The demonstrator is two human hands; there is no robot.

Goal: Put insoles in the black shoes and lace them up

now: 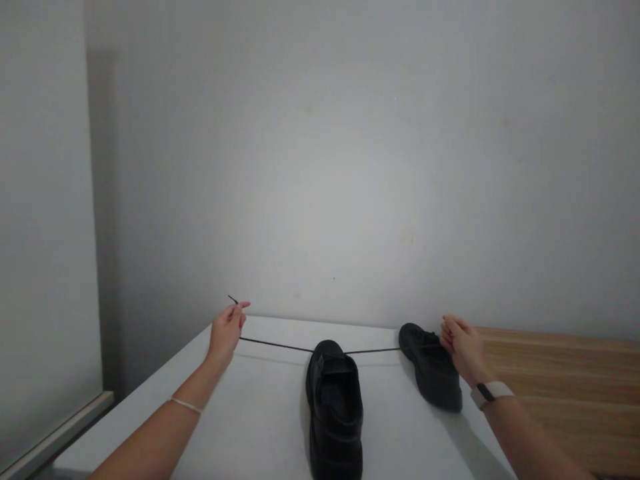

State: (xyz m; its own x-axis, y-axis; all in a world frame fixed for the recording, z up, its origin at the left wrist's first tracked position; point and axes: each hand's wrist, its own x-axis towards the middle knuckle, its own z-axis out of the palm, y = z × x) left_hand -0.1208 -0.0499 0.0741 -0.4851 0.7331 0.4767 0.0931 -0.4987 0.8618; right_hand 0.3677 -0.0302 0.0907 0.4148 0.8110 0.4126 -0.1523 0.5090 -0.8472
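Note:
A black shoe (pixel 336 437) stands on the white table in front of me, toe pointing away. Its thin black shoelace (pixel 277 345) stretches out to both sides, nearly straight. My left hand (pixel 227 331) is closed on the left end, and the lace's tip pokes up above the fingers. Off to the right, my right hand (pixel 461 343) is closed around the other end, which its fingers hide. Just behind and left of that hand lies a second black shoe (pixel 433 373), partly covered by it.
The white table (pixel 250 427) reaches back to a pale grey wall (pixel 330 167). A wood-grain surface (pixel 560 373) adjoins it on the right. At the left stands a light panel (pixel 45 233) with a ledge (pixel 65 430) at its foot.

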